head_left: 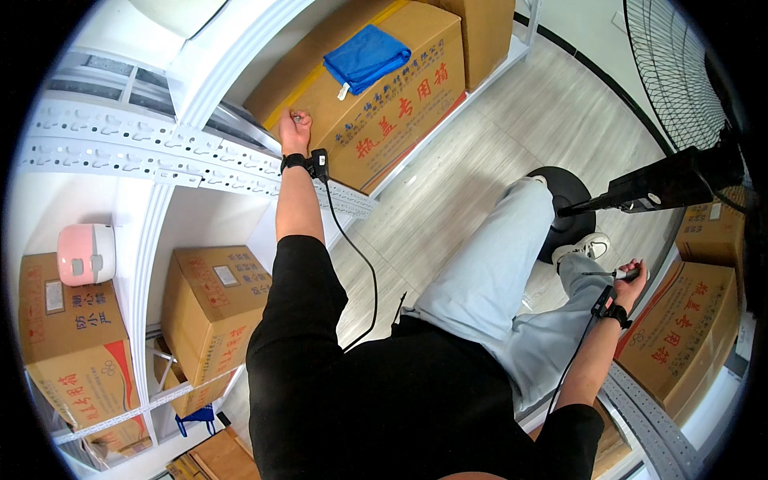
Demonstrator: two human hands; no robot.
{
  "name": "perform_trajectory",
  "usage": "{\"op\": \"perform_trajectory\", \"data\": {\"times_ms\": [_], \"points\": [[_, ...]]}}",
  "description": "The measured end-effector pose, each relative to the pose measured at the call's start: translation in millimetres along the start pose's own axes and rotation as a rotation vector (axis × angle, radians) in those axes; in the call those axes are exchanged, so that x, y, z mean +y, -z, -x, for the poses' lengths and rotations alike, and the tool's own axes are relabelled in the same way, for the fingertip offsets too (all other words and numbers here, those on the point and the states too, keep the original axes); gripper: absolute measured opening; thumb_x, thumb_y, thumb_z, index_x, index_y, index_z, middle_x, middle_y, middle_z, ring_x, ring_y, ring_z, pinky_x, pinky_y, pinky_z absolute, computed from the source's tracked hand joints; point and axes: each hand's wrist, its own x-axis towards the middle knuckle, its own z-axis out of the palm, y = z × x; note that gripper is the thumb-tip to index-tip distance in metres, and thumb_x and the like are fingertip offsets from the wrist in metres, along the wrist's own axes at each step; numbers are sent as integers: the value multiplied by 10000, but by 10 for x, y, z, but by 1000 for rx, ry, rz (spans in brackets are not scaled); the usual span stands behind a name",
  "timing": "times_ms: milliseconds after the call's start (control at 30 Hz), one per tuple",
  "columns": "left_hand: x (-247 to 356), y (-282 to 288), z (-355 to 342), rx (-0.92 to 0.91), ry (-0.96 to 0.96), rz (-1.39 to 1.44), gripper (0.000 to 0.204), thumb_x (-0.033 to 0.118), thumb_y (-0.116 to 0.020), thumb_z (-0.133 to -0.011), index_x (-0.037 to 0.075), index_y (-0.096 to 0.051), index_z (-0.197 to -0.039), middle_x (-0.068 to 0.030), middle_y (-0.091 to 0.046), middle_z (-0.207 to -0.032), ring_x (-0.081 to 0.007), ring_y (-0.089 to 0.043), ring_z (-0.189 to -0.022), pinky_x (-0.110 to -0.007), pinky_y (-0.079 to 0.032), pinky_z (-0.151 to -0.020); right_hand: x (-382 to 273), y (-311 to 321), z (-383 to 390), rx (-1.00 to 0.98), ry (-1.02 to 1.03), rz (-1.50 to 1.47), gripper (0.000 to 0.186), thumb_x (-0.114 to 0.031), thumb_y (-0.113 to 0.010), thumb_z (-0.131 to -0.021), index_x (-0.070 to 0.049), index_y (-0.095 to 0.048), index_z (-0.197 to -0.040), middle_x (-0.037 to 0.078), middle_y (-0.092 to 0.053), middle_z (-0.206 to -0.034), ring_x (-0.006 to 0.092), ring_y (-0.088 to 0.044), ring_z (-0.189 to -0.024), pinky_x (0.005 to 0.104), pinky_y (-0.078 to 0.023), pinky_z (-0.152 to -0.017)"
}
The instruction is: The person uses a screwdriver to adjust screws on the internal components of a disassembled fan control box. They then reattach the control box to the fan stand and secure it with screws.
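My left hand [295, 131] is closed, its fingers curled around something small and greyish that I cannot make out. It is raised beside a large cardboard box [392, 104] on the white metal shelf [232, 164]. A folded blue cloth [366, 59] rests on top of that box, to the right of the hand. Out to the right, my right hand [631, 290] grips a screwdriver [621, 274] with a dark handle, its thin shaft pointing left. Both wrists wear a small black device with a cable.
A black pedestal fan [660, 188] stands at the right, its round base [572, 196] by my feet. Lower left, shelves hold cardboard boxes [212, 308] and a pink and white case [86, 254]. Another box [680, 332] sits behind my right hand. Grey wood-look floor [448, 192] lies between.
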Motion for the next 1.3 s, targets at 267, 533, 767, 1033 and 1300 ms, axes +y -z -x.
{"op": "perform_trajectory", "data": {"times_ms": [267, 533, 767, 1033, 1300], "points": [[-23, 73, -231, 97, -229, -899, 179, 166, -550, -936, 49, -568, -802, -93, -565, -715, -129, -545, -596, -285, -379, -436, 16, -8, -5, 13, 35, 23, 151, -193, -587, -933, -66, -577, -853, 50, -624, -793, 142, -550, -618, 285, -424, -532], [-270, -71, -272, 59, -700, -1828, 312, 286, -586, -888, 145, -696, -1143, -197, -658, -1116, -380, -613, -1061, -427, -476, -922, -6, 87, -98, 2, 65, 34, 152, -198, -588, -936, -71, -573, -854, 46, -627, -800, 141, -551, -614, 285, -426, -531], [-332, -264, 42, 142, -662, -1790, 262, 296, -611, -874, 132, -740, -1033, -176, -696, -983, -362, -656, -949, -432, -512, -860, 18, 40, -70, -10, 47, 26, 162, -200, -575, -936, -80, -557, -829, 39, -609, -773, 139, -537, -607, 285, -425, -532], [-366, -441, -57, -38, -875, -1380, 203, 209, -592, -896, 52, -685, -984, -161, -680, -800, -269, -646, -664, -384, -511, -604, 169, 173, -262, -14, 56, 54, 192, -246, -572, -941, -67, -574, -873, 36, -599, -767, 169, -543, -652, 300, -446, -597], [-1284, -1644, 1485, -825, 546, -304, 185, 164, -448, -997, 103, -439, -823, 26, -329, -650, -72, -319, -533, -207, -264, -437, 89, -252, 257, -219, 482, 582, 449, -271, -691, -874, -51, -511, -1221, 59, -571, -972, 145, -514, -801, 275, -438, -627]]}}
